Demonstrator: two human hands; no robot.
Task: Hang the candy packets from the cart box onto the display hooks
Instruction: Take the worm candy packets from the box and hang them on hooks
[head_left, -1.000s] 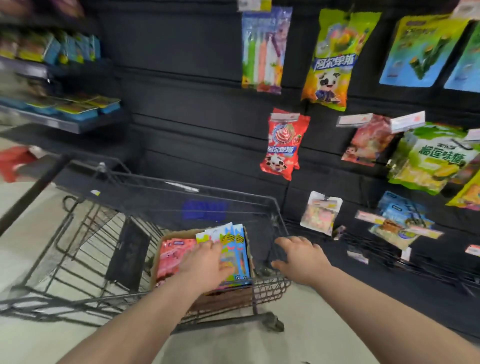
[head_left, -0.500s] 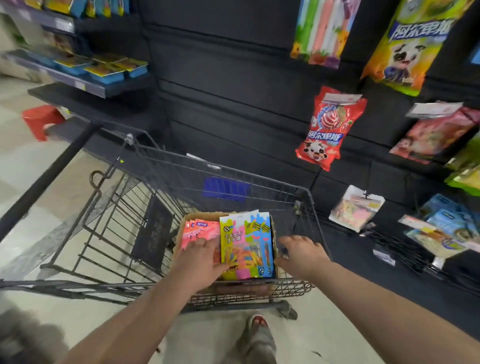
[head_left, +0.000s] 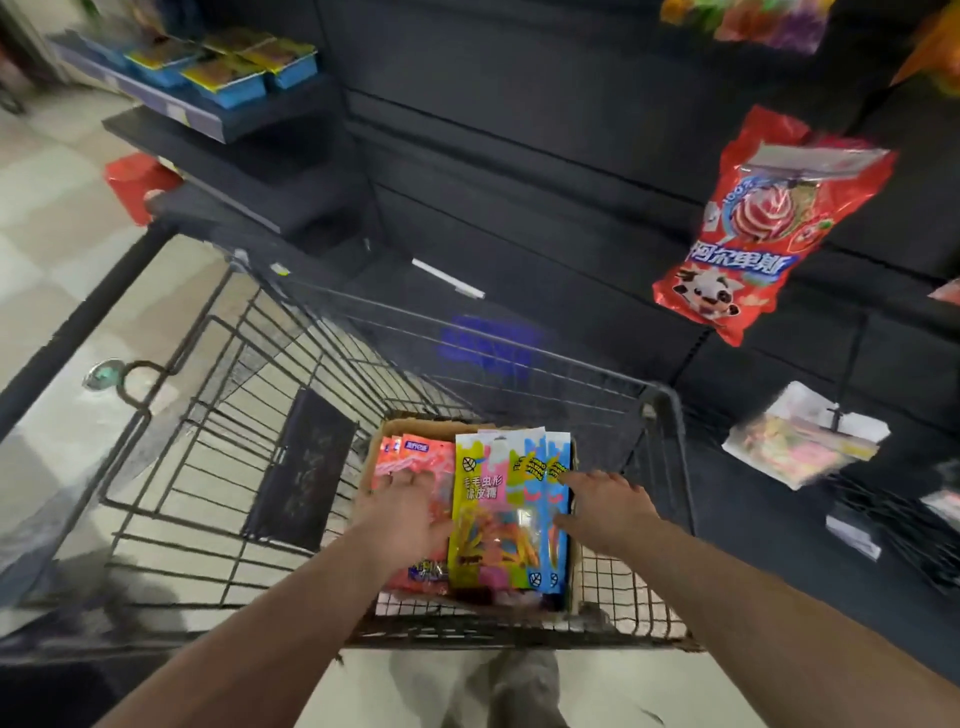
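Partly hidden brown cardboard box (head_left: 410, 430), glossy yellow-blue candy packets (head_left: 498, 509) motion-blurred, left hand (head_left: 408, 519) spread flat on pink packets (head_left: 410, 457), right hand (head_left: 608, 506) straight-fingered, touching the yellow-blue ones.

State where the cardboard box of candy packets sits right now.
In the head view, the cardboard box sits in the cart at its near right corner, left hand on the pink packets, right hand on the yellow-blue packets.

Left hand (head_left: 410, 514) and right hand (head_left: 608, 506) touch candy packets (head_left: 493, 499) in cart box (head_left: 415, 429).

Candy packets (head_left: 498, 512) stand in the box (head_left: 410, 427) (inside the cart (head_left: 670, 415)), display wall (head_left: 519, 156) behind.
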